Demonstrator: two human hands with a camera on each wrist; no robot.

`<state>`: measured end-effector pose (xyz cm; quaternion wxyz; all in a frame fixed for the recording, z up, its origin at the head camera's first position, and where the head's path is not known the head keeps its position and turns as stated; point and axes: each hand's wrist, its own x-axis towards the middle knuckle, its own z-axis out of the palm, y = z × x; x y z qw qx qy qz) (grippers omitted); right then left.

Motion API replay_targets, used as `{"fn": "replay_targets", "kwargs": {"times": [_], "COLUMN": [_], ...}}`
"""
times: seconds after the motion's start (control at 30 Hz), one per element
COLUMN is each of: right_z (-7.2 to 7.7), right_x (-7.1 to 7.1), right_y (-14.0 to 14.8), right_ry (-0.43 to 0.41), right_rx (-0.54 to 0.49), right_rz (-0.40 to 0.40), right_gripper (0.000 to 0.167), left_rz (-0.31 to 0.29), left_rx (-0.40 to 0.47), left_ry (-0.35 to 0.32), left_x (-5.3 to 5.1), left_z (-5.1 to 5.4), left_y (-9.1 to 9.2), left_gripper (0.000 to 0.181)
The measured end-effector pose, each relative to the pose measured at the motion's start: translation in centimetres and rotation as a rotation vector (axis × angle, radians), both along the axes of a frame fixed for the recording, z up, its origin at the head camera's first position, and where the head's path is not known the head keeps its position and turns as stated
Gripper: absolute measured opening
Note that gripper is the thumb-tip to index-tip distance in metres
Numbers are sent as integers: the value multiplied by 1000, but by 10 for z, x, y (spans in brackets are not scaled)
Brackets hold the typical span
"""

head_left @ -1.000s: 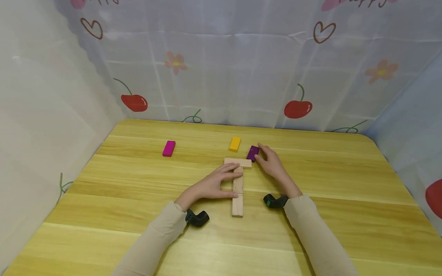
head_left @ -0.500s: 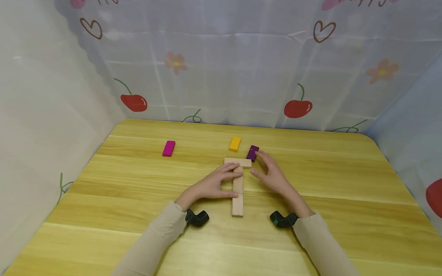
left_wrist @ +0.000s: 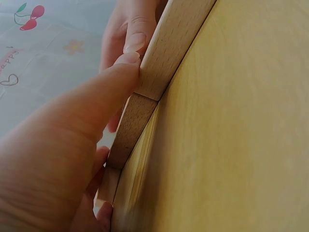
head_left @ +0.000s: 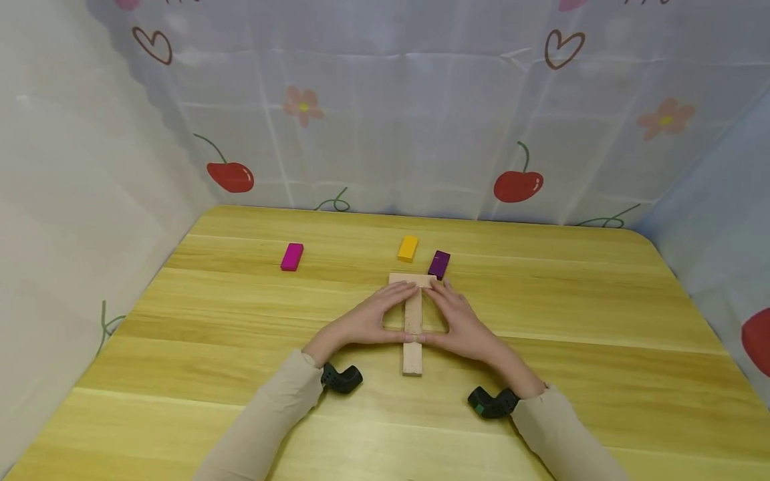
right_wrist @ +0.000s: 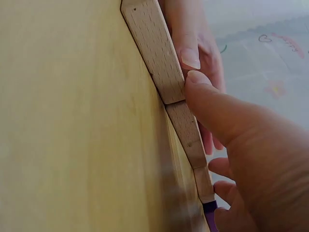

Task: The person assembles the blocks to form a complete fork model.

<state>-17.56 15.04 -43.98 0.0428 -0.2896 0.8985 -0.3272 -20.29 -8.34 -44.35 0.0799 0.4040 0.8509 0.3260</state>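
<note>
Three plain wooden blocks lie flat on the table as a T in the head view: a crosswise block at the far end, a middle block and a near block in line below it. From the left, my left hand spans the stem, its thumb on the joint between the middle and near blocks, its fingertips by the crossbar. Opposite it, my right hand mirrors this pose. Both thumb tips nearly meet over that joint. A purple block lies just beyond my right fingertips.
Farther back lie a yellow block and, to the left, a magenta block. Black wrist devices sit on both forearms. A printed curtain hangs behind the wooden table.
My right hand has left the purple block and come left and nearer, onto the wooden blocks. My left hand has kept its place. The blocks look unmoved.
</note>
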Motion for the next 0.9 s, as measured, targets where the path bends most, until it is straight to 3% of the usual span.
{"fn": "replay_targets", "kwargs": {"times": [0.4, 0.6, 0.73, 0.9], "right_z": [-2, -2, -4, -4], "right_x": [1, 0, 0, 1], "right_y": [1, 5, 5, 2], "right_ry": [10, 16, 4, 8], "right_rx": [14, 31, 29, 12], "right_rz": [8, 12, 12, 13], "right_gripper": [88, 84, 84, 85], "left_rz": [-15, -20, 58, 217], "left_rx": [12, 17, 74, 206], "left_ry": [-9, -24, -69, -79], "left_x": [-4, -12, -30, -68], "left_z": [0, 10, 25, 37], "left_y": [-1, 1, -2, -6], "left_gripper": [71, 59, 47, 43]}}
